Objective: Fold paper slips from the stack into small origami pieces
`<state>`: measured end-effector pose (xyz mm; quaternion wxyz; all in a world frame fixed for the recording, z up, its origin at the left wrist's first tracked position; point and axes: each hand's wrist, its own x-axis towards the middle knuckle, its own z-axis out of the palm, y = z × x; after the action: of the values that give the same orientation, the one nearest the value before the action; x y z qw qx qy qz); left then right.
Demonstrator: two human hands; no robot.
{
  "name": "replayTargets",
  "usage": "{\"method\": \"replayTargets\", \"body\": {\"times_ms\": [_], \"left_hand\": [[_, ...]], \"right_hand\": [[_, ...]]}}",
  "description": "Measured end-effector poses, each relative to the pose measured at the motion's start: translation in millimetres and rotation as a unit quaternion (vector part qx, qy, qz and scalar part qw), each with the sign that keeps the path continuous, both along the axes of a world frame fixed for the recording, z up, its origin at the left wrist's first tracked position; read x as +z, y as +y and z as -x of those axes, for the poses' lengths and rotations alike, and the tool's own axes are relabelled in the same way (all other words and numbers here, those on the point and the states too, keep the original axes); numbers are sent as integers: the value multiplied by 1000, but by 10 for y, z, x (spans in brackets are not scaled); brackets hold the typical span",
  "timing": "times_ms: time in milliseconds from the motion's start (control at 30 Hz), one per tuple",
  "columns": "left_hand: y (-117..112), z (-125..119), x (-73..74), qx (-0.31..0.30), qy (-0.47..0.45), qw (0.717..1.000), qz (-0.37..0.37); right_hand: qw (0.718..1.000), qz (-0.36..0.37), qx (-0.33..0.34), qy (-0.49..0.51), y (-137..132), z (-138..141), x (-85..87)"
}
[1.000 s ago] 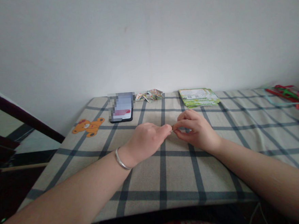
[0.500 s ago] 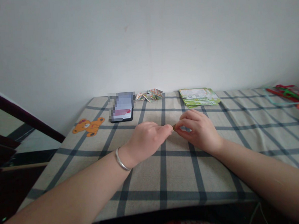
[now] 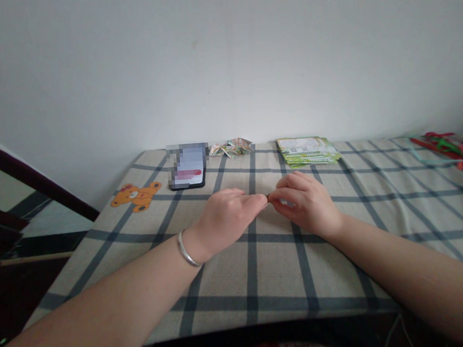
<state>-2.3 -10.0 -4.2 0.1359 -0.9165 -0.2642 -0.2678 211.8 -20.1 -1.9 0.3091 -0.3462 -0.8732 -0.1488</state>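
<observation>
My left hand [image 3: 230, 216], with a silver bangle at its wrist, is closed with thumb and fingers pressed together. Facing it, my right hand [image 3: 307, 202] pinches with thumb and forefinger, and the fingertips of both hands meet just above the tablecloth. A sliver of a small, thin brownish piece [image 3: 268, 198] shows between them; the rest is covered by the fingers, so its kind cannot be made out. Beyond the hands lie several small folded printed papers [image 3: 232, 148] and a stack of green-and-white printed sheets [image 3: 308, 151].
A phone [image 3: 189, 168] with a lit screen lies at the back left, near an orange bear cutout [image 3: 136, 197]. Red and green ribbon-like strips [image 3: 447, 148] lie at the far right. The checked tablecloth [image 3: 220, 296] reaches the wall [image 3: 224, 63].
The fingertips have drawn slightly closer, and less of the brownish piece shows between them. Both hands otherwise keep nearly the same place.
</observation>
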Motion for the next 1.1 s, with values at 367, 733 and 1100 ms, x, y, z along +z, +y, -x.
{"method": "replayTargets", "body": {"times_ms": [367,733,1100], "left_hand": [[-6,-7,20,27,-23,998,50],[22,10,-11,44,-22,997,52],[19,4,-36,25,-36,998,49]], "right_hand": [[999,10,-34,26,-22,-16,22],[997,21,-33,61,1,-51,1],[989,128,23,68,18,-4,-22]]}}
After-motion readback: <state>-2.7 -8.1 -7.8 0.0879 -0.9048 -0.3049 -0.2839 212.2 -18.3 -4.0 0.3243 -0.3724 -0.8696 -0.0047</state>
